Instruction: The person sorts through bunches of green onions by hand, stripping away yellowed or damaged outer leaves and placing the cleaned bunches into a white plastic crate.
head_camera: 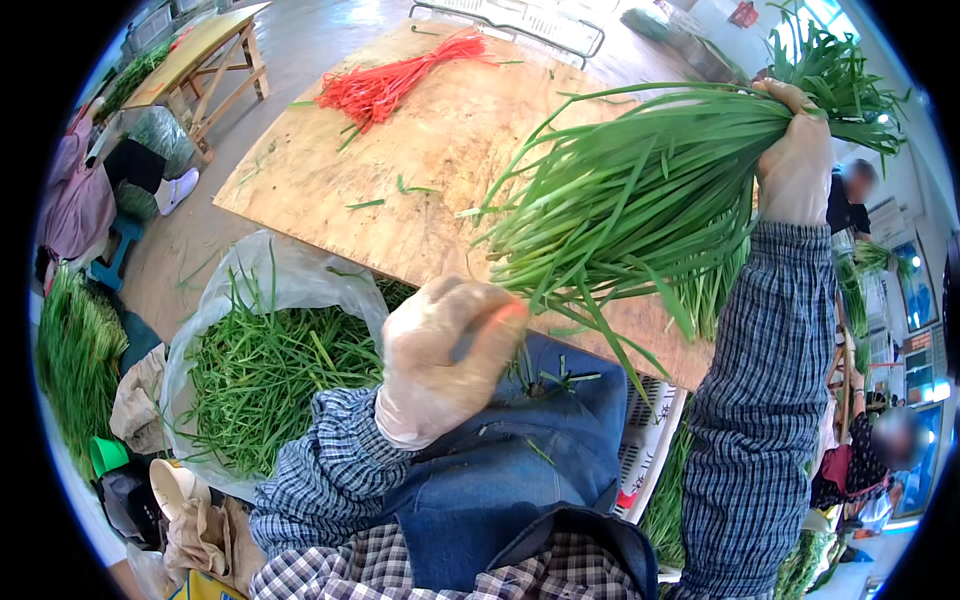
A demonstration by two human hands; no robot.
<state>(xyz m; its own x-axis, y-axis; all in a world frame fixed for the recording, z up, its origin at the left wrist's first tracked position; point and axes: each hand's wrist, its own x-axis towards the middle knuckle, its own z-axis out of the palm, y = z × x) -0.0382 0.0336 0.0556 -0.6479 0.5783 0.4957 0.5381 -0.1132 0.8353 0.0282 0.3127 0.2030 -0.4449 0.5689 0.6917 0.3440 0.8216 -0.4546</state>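
Note:
My right hand (795,154), in a pale glove, grips a large bunch of green garlic chives (630,187) above the wooden board. The paler stem ends fan out to the left, and the leafy tops stick out beyond my fist at upper right. My left hand (450,360), also gloved and blurred, is curled near the lower stems, with an orange patch at its fingertips. Whether it pinches a stem cannot be made out. Beneath the held bunch, more chives (720,289) rest on the wooden board (420,165).
Red plastic ties (405,79) lie at the board's far side. A clear plastic bag (217,300) of loose green trimmings stands at left, and a white plastic crate (649,442) at lower right. Chive scraps lie on my blue apron (517,450). Other people are at both sides.

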